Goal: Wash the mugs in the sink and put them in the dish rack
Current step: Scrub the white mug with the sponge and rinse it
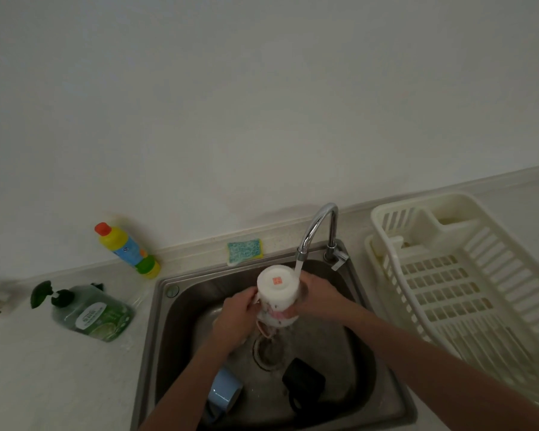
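A white mug with a pink floral print (277, 295) is held upside down at the centre of the frame, above the steel sink (383, 396), its base with a small red square mark facing the camera. The left hand (235, 318) grips its left side, fingers curled round the wall near the handle, and the right hand (316, 295) clasps its right side. Water runs from the chrome faucet (319, 231) just above and to the right, falling onto the mug's right edge and the right hand. Lower in the basin, a light blue mug (224, 391) lies on its side at lower left and a black mug (304, 384) lies tipped at lower right, with the round drain (268, 349) between them and the hands. A cream plastic dish rack (467, 275) stands on the counter at the right of the frame. Behind the sink lies a green and yellow sponge (245, 250). At left stand a green pump bottle of dish soap (91, 311) and a yellow and blue bottle with a red cap (126, 248).
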Action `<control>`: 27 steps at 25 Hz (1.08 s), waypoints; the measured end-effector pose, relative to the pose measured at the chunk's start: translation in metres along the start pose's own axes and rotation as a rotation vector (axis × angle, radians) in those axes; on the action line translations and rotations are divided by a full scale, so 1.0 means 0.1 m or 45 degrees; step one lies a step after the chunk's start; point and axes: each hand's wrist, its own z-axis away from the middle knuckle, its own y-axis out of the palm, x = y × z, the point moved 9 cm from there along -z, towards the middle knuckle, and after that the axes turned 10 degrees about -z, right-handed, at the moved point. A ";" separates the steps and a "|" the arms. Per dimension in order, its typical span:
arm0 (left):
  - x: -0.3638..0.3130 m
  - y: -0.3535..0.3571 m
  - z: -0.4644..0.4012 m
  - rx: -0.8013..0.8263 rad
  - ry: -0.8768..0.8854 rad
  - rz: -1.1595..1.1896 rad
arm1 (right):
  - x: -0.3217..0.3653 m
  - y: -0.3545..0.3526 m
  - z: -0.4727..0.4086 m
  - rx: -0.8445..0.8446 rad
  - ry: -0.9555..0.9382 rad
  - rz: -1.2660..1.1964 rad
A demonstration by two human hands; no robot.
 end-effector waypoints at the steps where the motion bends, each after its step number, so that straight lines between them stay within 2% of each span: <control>1: -0.04 -0.04 -0.04 -0.025 0.008 0.008 | 0.03 -0.04 -0.03 -0.011 -0.010 0.020; 13: -0.75 0.16 -0.16 0.022 0.140 0.132 | -0.09 -0.67 0.28 -0.079 -0.022 0.080; 19: -0.39 0.33 0.05 0.050 0.106 0.033 | -0.24 -0.35 0.34 -0.021 0.010 0.060; 27: -0.02 0.05 0.00 0.004 -0.041 0.049 | -0.09 -0.05 0.02 0.005 0.014 0.024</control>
